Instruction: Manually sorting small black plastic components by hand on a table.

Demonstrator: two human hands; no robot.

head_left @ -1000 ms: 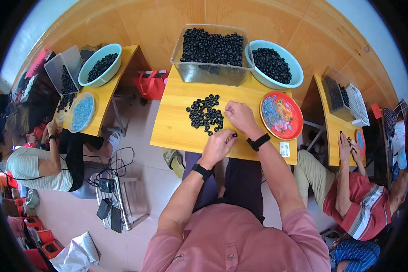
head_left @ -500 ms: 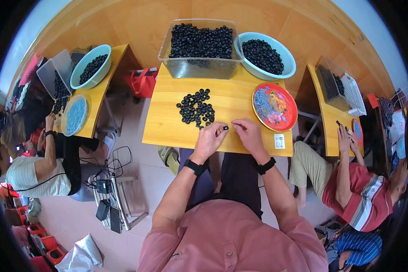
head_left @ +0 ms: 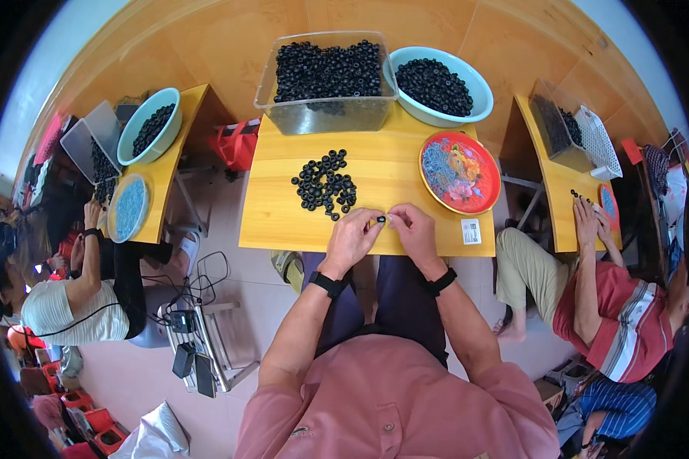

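Near the front edge of the yellow table, my left hand (head_left: 353,239) pinches a small black ring-shaped piece (head_left: 380,219) between thumb and fingertips. My right hand (head_left: 413,234) is beside it, thumb and fingers pressed together close to the piece; what they hold, if anything, is too small to make out. A loose pile of similar black pieces (head_left: 325,182) lies just beyond my left hand. Beyond my right hand is a red round tray (head_left: 484,200) with a floral pattern, bearing a heap of small blue-grey bits (head_left: 439,164).
At the table's back stand a clear plastic bin (head_left: 325,120) and a light-blue basin (head_left: 482,98), both filled with black pieces. A white label (head_left: 471,231) is at the front right corner. Co-workers sit at side tables left (head_left: 84,310) and right (head_left: 620,329).
My right hand has come closer to the black piece in my left hand. The whole view has shifted slightly, with the table's back items now a little further left.
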